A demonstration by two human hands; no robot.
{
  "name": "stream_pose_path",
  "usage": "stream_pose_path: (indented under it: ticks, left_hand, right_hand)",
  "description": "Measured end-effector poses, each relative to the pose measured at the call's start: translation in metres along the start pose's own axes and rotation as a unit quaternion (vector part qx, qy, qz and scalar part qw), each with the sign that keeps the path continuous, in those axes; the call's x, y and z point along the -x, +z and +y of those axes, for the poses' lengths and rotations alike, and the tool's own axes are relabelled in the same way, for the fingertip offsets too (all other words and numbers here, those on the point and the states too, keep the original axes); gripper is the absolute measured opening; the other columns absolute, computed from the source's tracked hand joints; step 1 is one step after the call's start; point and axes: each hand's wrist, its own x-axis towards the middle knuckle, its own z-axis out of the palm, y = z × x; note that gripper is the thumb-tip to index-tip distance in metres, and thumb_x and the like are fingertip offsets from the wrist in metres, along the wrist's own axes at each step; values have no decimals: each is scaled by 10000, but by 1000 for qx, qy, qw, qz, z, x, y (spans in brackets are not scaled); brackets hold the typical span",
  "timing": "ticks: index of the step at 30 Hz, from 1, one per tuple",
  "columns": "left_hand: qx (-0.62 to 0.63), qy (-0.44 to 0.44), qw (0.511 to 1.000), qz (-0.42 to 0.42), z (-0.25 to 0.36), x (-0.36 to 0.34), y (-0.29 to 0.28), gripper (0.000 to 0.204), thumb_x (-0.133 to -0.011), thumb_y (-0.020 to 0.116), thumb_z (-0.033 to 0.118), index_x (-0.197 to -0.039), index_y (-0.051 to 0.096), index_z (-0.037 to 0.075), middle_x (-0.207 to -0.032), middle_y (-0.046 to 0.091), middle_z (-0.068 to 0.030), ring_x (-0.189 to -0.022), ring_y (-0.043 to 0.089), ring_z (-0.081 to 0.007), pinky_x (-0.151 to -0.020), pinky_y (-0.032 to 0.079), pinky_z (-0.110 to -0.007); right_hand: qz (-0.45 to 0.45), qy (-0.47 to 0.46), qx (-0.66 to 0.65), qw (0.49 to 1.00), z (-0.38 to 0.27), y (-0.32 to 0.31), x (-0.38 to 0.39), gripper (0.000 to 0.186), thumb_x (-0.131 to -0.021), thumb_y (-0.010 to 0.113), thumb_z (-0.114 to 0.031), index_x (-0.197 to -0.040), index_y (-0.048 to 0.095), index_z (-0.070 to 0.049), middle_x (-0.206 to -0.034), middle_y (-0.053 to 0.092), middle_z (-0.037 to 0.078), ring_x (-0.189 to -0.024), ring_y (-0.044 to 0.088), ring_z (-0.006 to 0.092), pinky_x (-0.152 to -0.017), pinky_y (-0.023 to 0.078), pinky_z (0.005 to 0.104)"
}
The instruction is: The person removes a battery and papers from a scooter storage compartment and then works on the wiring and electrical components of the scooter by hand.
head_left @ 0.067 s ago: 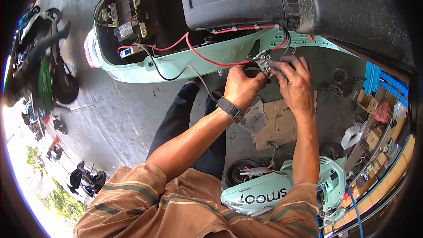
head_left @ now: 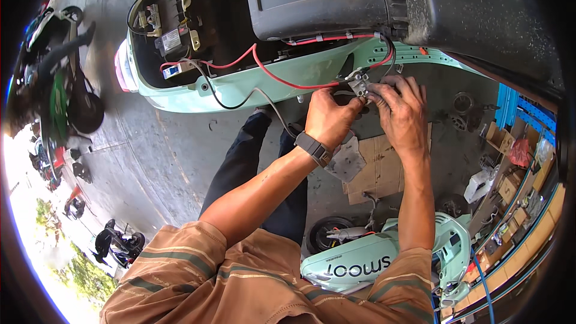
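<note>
A small grey block-shaped part (head_left: pixel 358 86), its exact kind unclear, sits between my two hands just off the scooter's side. My left hand (head_left: pixel 329 119), with a dark watch on the wrist, is closed with thumb and fingers pinched at the part's lower left. From the other side, my right hand (head_left: pixel 401 111) pinches it with thumb and bent fingers, their tips darkened with grime. A red cable (head_left: pixel 279 81) runs from the scooter body to the part. Below it, a grey-black cable (head_left: pixel 268 101) loops down toward my left wrist. My fingers hide the underside of the part.
Ahead lies the opened mint-green scooter body (head_left: pixel 234 87), with wiring inside and a black seat (head_left: pixel 324 0) above. Cardboard (head_left: pixel 377 171) lies on the floor under my hands. Another mint-green scooter (head_left: pixel 360 264) is by my right arm. Shelves (head_left: pixel 522 204) stand right, motorbikes (head_left: pixel 60 102) left.
My hands stay nearly still on the grey part. At the far left, the dark motorbike with the green panel has shifted slightly.
</note>
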Motion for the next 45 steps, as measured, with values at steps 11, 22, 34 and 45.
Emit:
stream_pose_path:
  ticks: [11, 22, 34, 45]
  left_hand:
    - [-46, 54, 997, -7, -2, -1, 0, 167, -827, 680, 8, -958, 641, -87, -893, 714, -134, -783, 710, -178, -699, 558, -271]
    - [-30, 40, 999, -10, 1, -1, -2, 205, -828, 665, -10, -1008, 619, -95, -900, 713, -141, -807, 710, -180, -717, 561, -277]
    - [-37, 31, 999, -13, -2, -5, -1, 232, -828, 677, -8, -1025, 603, -105, -927, 708, -157, -809, 705, -188, -731, 567, -286]
    - [-46, 43, 998, -14, -2, -5, -3, 208, -836, 659, -20, -1018, 605, -107, -920, 714, -144, -810, 706, -180, -725, 563, -285]
  right_hand:
    - [26, -22, 30, 999, 1, 3, 7, 285, -717, 739, -51, -990, 686, -111, -939, 651, 13, -865, 598, 217, -749, 445, 360]
    - [-14, -32, 26, 999, 2, -4, -2, 224, -769, 716, -56, -983, 673, -105, -950, 677, 6, -908, 602, 205, -778, 419, 363]
    - [-45, -65, 67, 995, 3, -14, -7, 220, -779, 716, -85, -997, 682, -83, -951, 674, 19, -929, 596, 202, -803, 414, 374]
    - [-60, -95, 72, 991, 5, -16, -14, 228, -752, 743, -95, -968, 678, -64, -958, 659, 40, -918, 591, 227, -795, 413, 375]
